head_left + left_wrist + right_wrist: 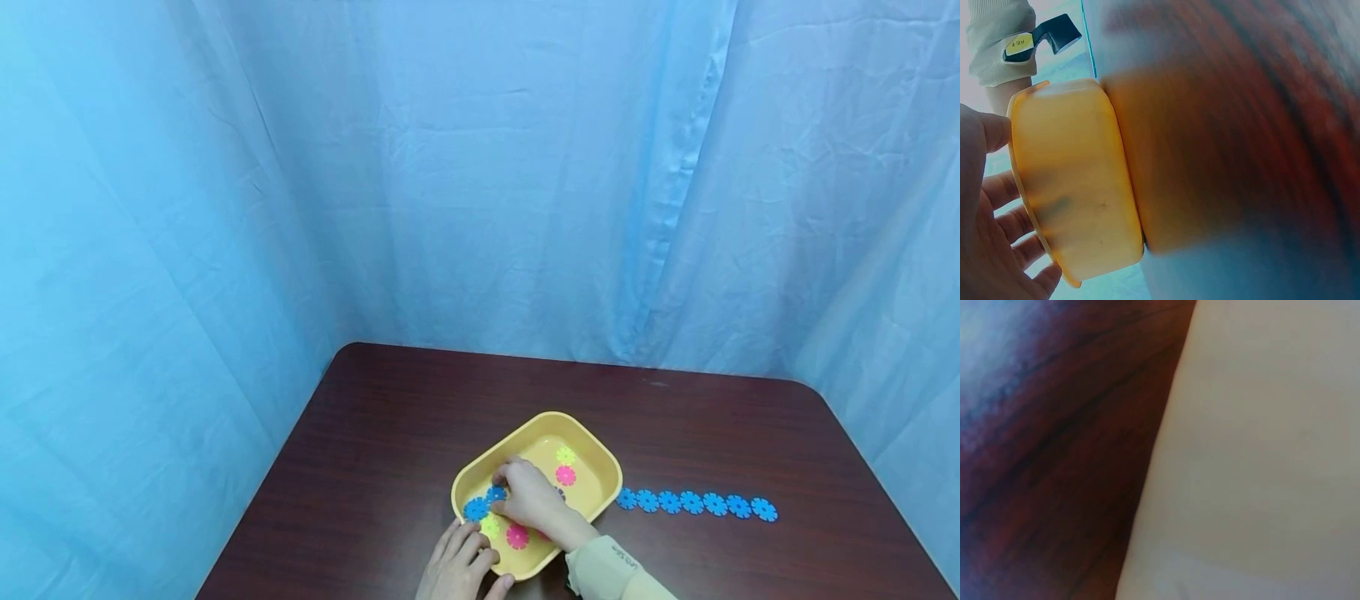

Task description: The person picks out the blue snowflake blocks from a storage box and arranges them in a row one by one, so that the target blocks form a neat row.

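My right hand (531,495) reaches into a yellow plastic tray (611,490) and pinches a small blue flower-shaped disc (497,494) between thumb and index finger. Close beside it lie more blue discs (476,508). My left hand (457,562) rests with spread fingers on the tray's near-left rim; in the left wrist view its fingertips go behind the rim of the tray (1079,181). Also in the tray are yellow-green discs (566,455) and pink discs (517,536), one darker disc being partly hidden by the right hand. Only pale sleeve (1254,450) and tabletop show in the right wrist view.
To the right of the tray, a straight row of several blue discs (692,502) lies on the dark wooden table (405,400). Light blue curtains (480,183) hang around the table's back and sides. A black strap (1057,34) with a yellow label is on the right sleeve.
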